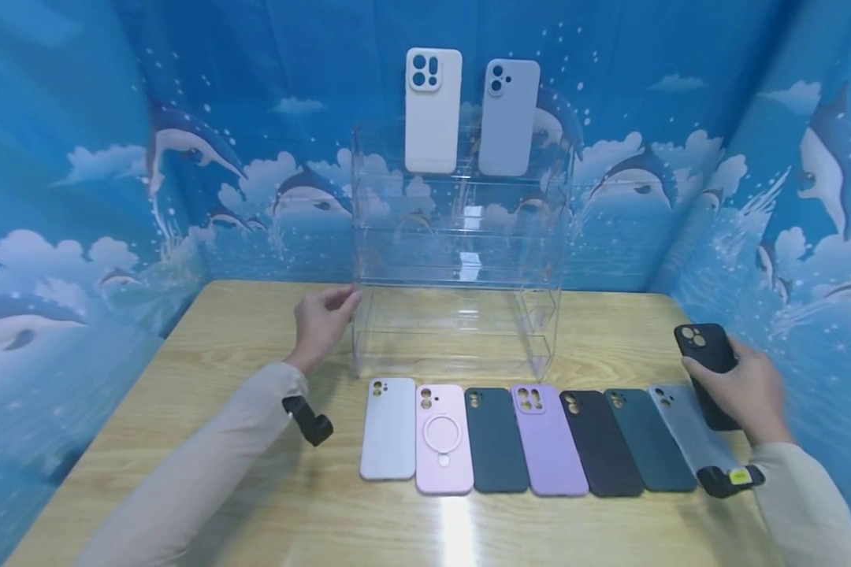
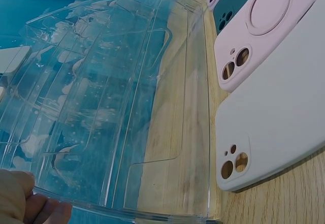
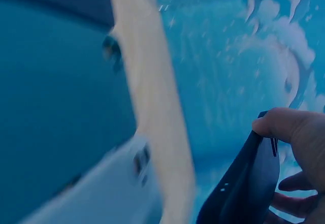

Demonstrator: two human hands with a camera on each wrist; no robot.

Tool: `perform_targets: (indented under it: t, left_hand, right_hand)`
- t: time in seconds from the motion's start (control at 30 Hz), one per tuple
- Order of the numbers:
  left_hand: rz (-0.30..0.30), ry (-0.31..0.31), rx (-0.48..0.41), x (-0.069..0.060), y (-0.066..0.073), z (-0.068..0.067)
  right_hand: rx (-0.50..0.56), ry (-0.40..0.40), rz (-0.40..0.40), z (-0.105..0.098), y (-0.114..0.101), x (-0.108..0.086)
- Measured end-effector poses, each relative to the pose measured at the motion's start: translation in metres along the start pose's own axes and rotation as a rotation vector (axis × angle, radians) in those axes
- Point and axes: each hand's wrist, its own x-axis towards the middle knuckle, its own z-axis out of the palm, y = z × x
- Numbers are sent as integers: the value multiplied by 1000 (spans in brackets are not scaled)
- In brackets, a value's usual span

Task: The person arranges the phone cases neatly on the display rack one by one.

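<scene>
My right hand [image 1: 755, 394] grips a black phone case [image 1: 709, 354] by its sides, raised over the right end of a row of cases. In the right wrist view, the thumb lies on the edge of that dark case [image 3: 244, 178]. At the left side of a clear acrylic tiered stand [image 1: 461, 291], my left hand [image 1: 322, 323] pinches the stand's edge, as the left wrist view also shows at its corner. Two cases stand on the top tier: a white phone case [image 1: 432, 126] and a pale lavender-grey phone case [image 1: 508, 126].
Along the table before the stand lie a white case [image 1: 388, 433], a pink case with a ring [image 1: 443, 472], dark green cases [image 1: 498, 449], a purple case [image 1: 553, 449], a black case [image 1: 603, 449] and a light blue-grey case [image 1: 695, 433]. A dolphin-print curtain [image 1: 276, 236] hangs behind.
</scene>
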Motion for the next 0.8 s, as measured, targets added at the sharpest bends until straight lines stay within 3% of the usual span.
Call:
perform_targets:
  t: [0.8]
  left_hand:
    - [25,10,28,-2,1,0]
  right_hand:
    - [197,24,-220,-20,-159,14]
